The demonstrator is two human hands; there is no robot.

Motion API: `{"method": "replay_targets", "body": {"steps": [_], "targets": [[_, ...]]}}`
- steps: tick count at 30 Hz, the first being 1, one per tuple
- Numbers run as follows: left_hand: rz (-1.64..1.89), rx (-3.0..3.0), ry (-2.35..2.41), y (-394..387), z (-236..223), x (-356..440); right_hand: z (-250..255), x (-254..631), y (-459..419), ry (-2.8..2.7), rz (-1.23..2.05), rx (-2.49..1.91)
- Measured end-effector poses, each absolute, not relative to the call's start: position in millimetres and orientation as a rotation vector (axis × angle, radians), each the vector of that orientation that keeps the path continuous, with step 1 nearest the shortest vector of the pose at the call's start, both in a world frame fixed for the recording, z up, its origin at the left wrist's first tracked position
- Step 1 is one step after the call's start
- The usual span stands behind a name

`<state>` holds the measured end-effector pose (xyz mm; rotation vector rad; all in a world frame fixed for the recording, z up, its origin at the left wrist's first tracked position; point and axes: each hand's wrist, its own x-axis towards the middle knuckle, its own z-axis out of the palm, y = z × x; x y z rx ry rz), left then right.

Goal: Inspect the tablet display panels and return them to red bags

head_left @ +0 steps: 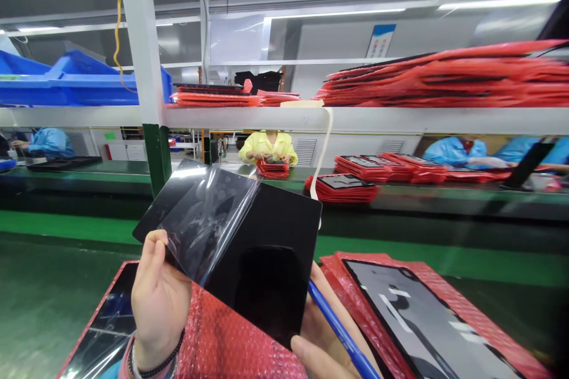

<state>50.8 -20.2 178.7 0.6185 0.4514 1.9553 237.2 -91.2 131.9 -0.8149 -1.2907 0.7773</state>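
A thin black glass panel (284,225) is held up, tilted, in front of me. Clear protective film (202,213) is lifted and folded back over its left part, while the right part lies bare and glossy. My left hand (157,296) pinches the film's lower corner between thumb and fingers. Gripping the panel's lower right edge is my right hand (326,337), its thumb on the front; a blue pen (340,328) rests in that hand too. Below the panel is red bubble wrap (235,331). Another dark shiny panel (111,314) lies at the lower left.
A stack of panels on red bubble bags (418,314) stands at my right. Across the green-edged bench are more red stacks (342,189) and a co-worker in yellow (269,145). The shelf overhead holds blue bins (75,80) and red bags (444,80); a green-white post (144,41) supports it.
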Motion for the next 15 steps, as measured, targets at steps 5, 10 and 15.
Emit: {"method": "replay_targets", "body": {"steps": [5, 10, 15], "targets": [[1.973, 0.649, 0.519, -18.9, 177.9, 49.1, 128.9, 234.8, -91.3, -1.203, 0.836, -0.856], [2.029, 0.673, 0.590, -16.3, 180.5, 46.4, 140.1, 232.1, -91.4, -1.128, 0.955, -0.886], [2.090, 0.765, 0.660, -8.3, 178.8, 41.1, 149.4, 230.6, -91.1, -1.086, 0.968, -0.914]]}}
